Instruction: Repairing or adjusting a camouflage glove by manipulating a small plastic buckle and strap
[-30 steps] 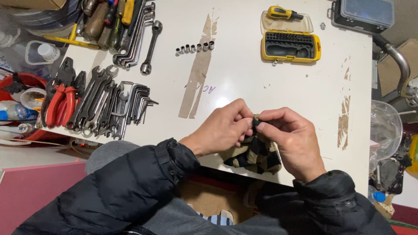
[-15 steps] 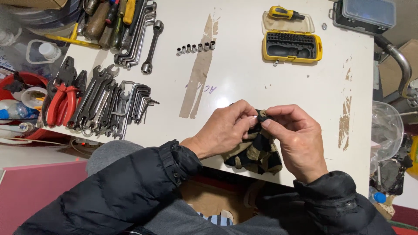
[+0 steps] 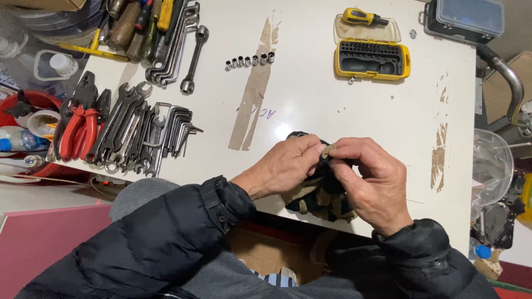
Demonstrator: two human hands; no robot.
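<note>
Head view: the left hand (image 3: 285, 169) and right hand (image 3: 368, 180) meet at the near edge of the white table (image 3: 332, 111), fingertips pinched together on a small tan piece (image 3: 328, 151) that seems to be part of the dark-and-tan glove (image 3: 318, 196) bunched beneath them; both hands are clenched on it, neither nearer than the other; the tan piece sits right between thumb and forefinger tips, its short long axis running roughly from 8 to 2 o'clock, free end towards 2; the glove hangs from the fingers towards 6 o'clock; the row of sockets (image 3: 250, 61) lies at 11 o'clock, the yellow bit case (image 3: 372, 60) at 1 o'clock, the spanners (image 3: 130, 130) at 9 o'clock, all well apart
</note>
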